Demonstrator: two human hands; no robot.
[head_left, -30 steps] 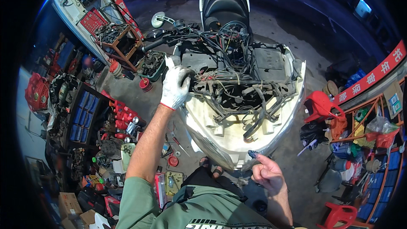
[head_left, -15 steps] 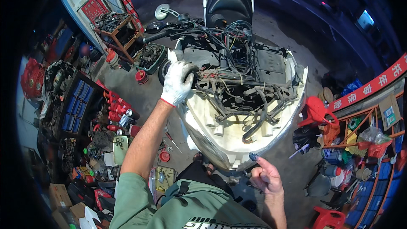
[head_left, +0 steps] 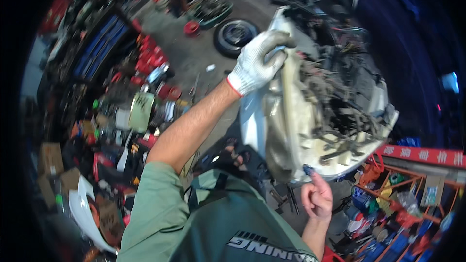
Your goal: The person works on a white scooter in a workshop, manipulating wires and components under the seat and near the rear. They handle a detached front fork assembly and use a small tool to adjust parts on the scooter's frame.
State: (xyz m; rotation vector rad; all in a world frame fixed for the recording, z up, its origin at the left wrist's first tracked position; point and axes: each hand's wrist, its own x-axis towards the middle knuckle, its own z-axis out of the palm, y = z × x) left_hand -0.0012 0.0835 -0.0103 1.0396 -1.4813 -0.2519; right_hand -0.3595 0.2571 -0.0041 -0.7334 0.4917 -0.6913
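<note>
My left hand (head_left: pixel 258 62), in a white glove with a red cuff, grips the upper left edge of the white front body panel (head_left: pixel 272 121) of a partly stripped scooter, whose tangled dark cables and frame (head_left: pixel 340 106) are exposed. My bare right hand (head_left: pixel 316 196) is near the panel's lower nose, index finger extended upward with a small dark blue thing at its tip. The other fingers are curled, and I cannot make out whether they hold anything. The picture is blurred by motion.
A wheel (head_left: pixel 235 38) stands left of the scooter, beside a green tub (head_left: pixel 208 10) of parts. Cluttered tools, red containers (head_left: pixel 153 56), boxes (head_left: pixel 51 160) and a loose white panel (head_left: pixel 82 208) lie at left. Orange racks (head_left: pixel 403 194) with supplies and a red banner (head_left: pixel 422 154) are at right.
My view has swung left and tilted, so the scooter appears further right and at a slant, with the wheel showing more fully. My left hand still grips near the same part of the panel.
</note>
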